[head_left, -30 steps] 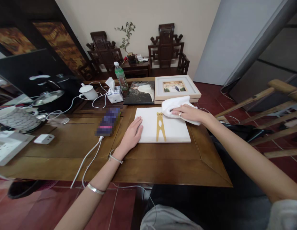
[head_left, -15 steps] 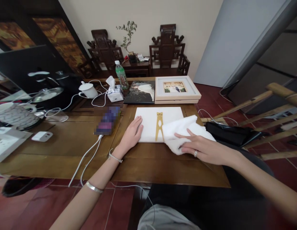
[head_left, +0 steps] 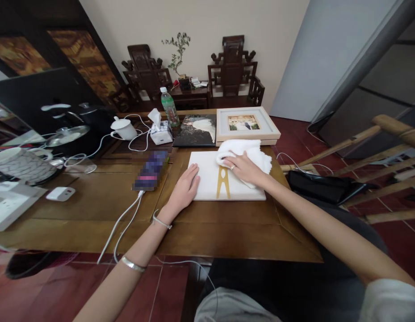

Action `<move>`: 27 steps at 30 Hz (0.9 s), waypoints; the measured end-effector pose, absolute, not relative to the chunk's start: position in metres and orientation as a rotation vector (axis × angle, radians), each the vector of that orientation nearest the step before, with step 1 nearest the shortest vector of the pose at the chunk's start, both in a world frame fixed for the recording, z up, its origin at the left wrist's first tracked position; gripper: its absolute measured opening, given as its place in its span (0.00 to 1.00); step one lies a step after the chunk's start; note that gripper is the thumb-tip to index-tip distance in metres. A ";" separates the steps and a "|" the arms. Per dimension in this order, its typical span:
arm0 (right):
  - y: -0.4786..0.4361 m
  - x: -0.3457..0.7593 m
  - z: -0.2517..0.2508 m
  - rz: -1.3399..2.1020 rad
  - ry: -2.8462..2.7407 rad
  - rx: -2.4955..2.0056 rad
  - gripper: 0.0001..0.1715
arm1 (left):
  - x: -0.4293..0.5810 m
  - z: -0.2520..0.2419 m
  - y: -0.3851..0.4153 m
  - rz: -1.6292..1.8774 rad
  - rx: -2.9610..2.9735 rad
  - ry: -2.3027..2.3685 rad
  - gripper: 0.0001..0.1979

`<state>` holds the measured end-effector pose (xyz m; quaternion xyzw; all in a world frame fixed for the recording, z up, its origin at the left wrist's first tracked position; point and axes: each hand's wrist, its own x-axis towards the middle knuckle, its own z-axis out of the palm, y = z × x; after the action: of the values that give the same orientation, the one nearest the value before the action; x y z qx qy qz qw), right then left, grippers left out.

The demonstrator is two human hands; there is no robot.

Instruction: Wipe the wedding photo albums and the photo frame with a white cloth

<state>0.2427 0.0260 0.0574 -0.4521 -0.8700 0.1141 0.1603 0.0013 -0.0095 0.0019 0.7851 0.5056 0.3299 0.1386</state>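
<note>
A flat white board or book (head_left: 205, 185) with a gold long-legged animal figure (head_left: 223, 183) on its face lies on the wooden table (head_left: 200, 232). My left hand (head_left: 185, 188) rests flat over its left edge, fingers stretched out and holding nothing. With fingers curled into it, my right hand (head_left: 242, 167) presses a white cloth (head_left: 249, 150) on the upper right part of the white surface. The cloth covers the figure's head and hangs over the right edge.
Behind lie a dark photo album (head_left: 195, 129) and a pale framed photo (head_left: 244, 123). A tissue pack (head_left: 161, 133), green bottle (head_left: 169, 107) and lidded white cup (head_left: 123, 129) stand back left. A phone (head_left: 150, 171) with a white cable lies left of my hand.
My right hand has moved the cloth up and left across the white surface, baring its lower right corner and covering the figure's head. My left hand has stayed in place.
</note>
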 end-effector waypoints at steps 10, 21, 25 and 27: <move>-0.036 0.224 0.048 0.056 -2.880 -0.881 0.20 | 0.002 0.002 -0.010 0.961 2.283 1.441 0.23; 0.013 0.221 0.055 0.181 -2.824 -0.889 0.20 | 0.001 0.000 -0.009 0.945 2.311 1.443 0.25; 0.042 0.216 0.054 0.169 -2.760 -0.959 0.20 | 0.000 0.000 -0.009 0.937 2.310 1.450 0.24; 0.041 0.215 0.053 0.117 -2.771 -0.972 0.19 | 0.000 0.000 -0.009 0.930 2.310 1.457 0.24</move>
<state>0.2151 0.0407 0.0528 -0.3291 -0.9380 0.0394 0.1013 -0.0004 -0.0088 0.0001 0.7941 0.5009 0.3197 0.1280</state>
